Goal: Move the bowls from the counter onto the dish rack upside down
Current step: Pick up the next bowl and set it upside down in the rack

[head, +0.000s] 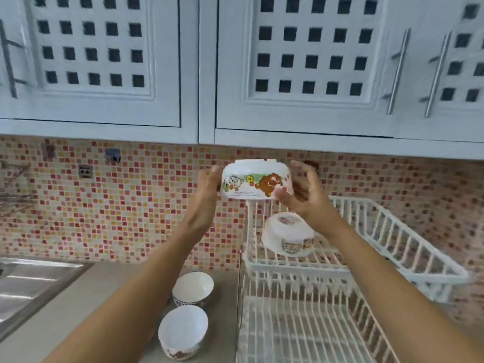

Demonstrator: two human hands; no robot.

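**Cartoon bowl held upside down above the rack**

Two upright bowls [193,288] [182,331] sit on the table [110,305]. Left hand [207,195] and right hand [303,195] grip an inverted cartoon bowl [255,182] between them, above the dish rack [392,244], where another inverted bowl [288,235] rests.

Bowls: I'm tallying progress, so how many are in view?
4: one held in both hands, one upside down on the dish rack, two upright on the counter. None seems hidden.
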